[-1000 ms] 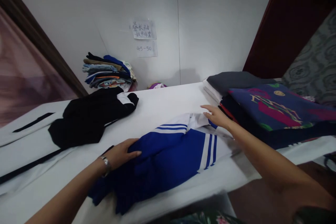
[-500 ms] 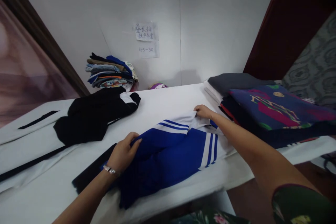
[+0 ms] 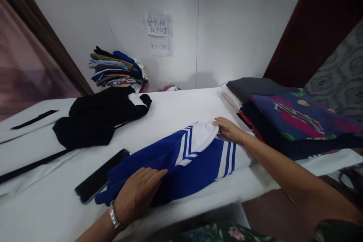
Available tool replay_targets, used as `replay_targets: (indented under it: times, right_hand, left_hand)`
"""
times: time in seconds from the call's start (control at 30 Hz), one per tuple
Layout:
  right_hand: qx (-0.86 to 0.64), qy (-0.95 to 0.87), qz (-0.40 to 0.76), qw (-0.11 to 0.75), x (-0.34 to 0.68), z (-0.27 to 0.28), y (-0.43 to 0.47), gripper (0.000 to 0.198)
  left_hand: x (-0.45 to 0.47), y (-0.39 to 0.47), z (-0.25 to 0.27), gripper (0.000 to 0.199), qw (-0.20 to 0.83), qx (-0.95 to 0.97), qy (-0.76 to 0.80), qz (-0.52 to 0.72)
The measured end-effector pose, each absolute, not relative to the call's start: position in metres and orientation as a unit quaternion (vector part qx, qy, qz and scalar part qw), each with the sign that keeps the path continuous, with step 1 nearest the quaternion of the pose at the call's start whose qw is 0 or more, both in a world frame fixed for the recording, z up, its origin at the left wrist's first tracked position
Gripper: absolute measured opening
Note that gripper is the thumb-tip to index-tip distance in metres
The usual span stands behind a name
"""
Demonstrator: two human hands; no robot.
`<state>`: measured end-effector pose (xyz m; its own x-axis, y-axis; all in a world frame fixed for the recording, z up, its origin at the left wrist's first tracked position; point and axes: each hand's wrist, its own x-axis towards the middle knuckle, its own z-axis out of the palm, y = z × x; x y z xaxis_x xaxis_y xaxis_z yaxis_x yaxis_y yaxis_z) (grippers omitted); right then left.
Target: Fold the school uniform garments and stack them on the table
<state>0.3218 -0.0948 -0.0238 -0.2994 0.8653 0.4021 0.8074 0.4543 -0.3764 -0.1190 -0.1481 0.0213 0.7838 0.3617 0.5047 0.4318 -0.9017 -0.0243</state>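
Note:
A blue-and-white jacket (image 3: 198,170) with striped bands lies partly folded on the white table, one side turned inward over the rest. My left hand (image 3: 140,191), wearing a metal watch or bracelet, rests on the blue cloth at the near left with its fingers stretched out. At the far end of the jacket, my right hand (image 3: 229,130) has its fingertips closed at the edge of the white part; the thumb is mostly hidden. Beside the jacket's left end lies a black phone (image 3: 103,176), close to my left wrist.
A black garment with white parts (image 3: 96,117) spreads over the left of the table (image 3: 181,107). Folded clothes, topped by a patterned purple-blue piece (image 3: 300,115), are stacked at the right. Another clothing pile (image 3: 116,70) stands by the wall, left of paper signs (image 3: 159,26).
The jacket's far side has come over inward, with the stripes now meeting at an angle. My left hand has moved down and slightly right, uncovering more of the phone. My right hand has shifted slightly right.

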Motion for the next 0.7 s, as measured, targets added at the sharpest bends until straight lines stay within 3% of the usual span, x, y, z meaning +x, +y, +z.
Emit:
replay_targets:
  times: [0.1,0.27,0.37,0.5,0.6,0.7]
  right_hand:
    - [-0.490,-0.836,0.036,0.243,0.311,-0.020,-0.088,0.048]
    - [-0.482,-0.835,0.098,0.248,0.298,-0.010,-0.079,0.030]
    - [-0.519,-0.789,0.188,0.269,0.297,-0.001,-0.079,0.026]
    - [-0.563,-0.702,0.323,0.294,0.297,0.005,-0.074,0.026]
    - [-0.555,-0.675,0.375,0.310,0.298,0.006,-0.063,0.022]
    - [-0.558,-0.659,0.405,0.301,0.302,0.009,-0.052,0.027]
  left_hand:
    - [-0.117,-0.148,0.030,0.024,0.069,-0.935,-0.220,-0.269]
    - [-0.121,-0.149,0.042,0.023,-0.007,-0.912,-0.292,-0.289]
    - [-0.127,-0.139,0.052,0.032,-0.108,-0.874,-0.405,-0.246]
    - [-0.137,-0.109,0.064,0.048,-0.241,-0.803,-0.538,-0.082]
    - [-0.146,-0.089,0.069,0.041,-0.382,-0.757,-0.529,-0.017]
    - [-0.156,-0.081,0.071,0.038,-0.524,-0.696,-0.489,-0.044]
